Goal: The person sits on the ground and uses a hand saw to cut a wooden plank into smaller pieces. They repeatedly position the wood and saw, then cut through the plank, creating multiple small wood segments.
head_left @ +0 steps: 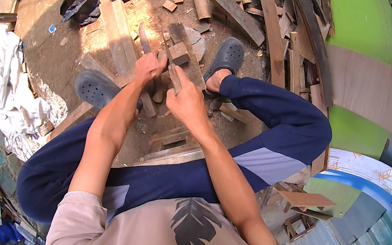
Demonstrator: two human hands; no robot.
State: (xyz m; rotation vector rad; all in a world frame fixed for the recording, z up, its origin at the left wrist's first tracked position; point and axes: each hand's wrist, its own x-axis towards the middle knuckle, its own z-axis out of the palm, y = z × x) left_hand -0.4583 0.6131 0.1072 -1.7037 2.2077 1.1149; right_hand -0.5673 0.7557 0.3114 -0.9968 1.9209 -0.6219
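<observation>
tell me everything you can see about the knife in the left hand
The knife has a long, dull grey metal blade, broad and slightly curved, pointing up and away from the person toward the planks on the dirt ground. The left hand is closed around its handle, which is hidden. The blade lies close beside the small wood block; whether they touch is unclear.
</observation>
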